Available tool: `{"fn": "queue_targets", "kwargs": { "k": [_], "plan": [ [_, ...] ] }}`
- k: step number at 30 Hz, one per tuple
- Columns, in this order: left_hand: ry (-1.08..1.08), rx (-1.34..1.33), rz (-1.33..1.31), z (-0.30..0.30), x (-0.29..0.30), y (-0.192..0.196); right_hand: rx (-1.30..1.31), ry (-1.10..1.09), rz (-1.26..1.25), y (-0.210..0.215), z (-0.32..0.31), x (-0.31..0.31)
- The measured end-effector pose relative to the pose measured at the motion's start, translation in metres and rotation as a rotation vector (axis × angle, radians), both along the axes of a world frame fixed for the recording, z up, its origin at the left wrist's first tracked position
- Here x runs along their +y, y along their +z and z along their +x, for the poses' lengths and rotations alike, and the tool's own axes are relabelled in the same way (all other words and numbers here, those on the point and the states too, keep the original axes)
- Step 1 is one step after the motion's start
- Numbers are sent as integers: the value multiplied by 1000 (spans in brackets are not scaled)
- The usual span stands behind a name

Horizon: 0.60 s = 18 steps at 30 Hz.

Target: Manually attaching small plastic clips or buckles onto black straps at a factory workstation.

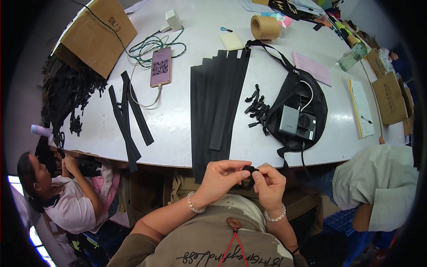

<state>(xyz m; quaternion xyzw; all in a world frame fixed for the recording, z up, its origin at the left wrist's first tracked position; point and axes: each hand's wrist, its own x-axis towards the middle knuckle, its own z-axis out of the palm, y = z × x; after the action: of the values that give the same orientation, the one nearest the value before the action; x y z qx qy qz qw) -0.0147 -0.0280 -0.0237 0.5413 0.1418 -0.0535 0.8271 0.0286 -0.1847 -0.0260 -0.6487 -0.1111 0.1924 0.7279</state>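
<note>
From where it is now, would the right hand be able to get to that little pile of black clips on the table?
Probably yes. The right hand is at the table's near edge, pinching a small black piece with the left hand. The clips lie in the open ahead, with nothing between, though the hand is occupied.

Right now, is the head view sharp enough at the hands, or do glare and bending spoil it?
Head view: the left hand and right hand are sharp on a small black piece; soft glare on the white table; edges bend toward the dark rim.
</note>
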Motion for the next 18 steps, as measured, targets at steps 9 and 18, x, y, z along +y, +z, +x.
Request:
{"fn": "queue_targets", "kwargs": {
  "k": [9,18],
  "plan": [
    [79,-59,84,7,-4,9,65,-100,41,11,6,8],
    [94,-102,59,7,-5,7,82,-135,120,1,4,14]
  ]
}}
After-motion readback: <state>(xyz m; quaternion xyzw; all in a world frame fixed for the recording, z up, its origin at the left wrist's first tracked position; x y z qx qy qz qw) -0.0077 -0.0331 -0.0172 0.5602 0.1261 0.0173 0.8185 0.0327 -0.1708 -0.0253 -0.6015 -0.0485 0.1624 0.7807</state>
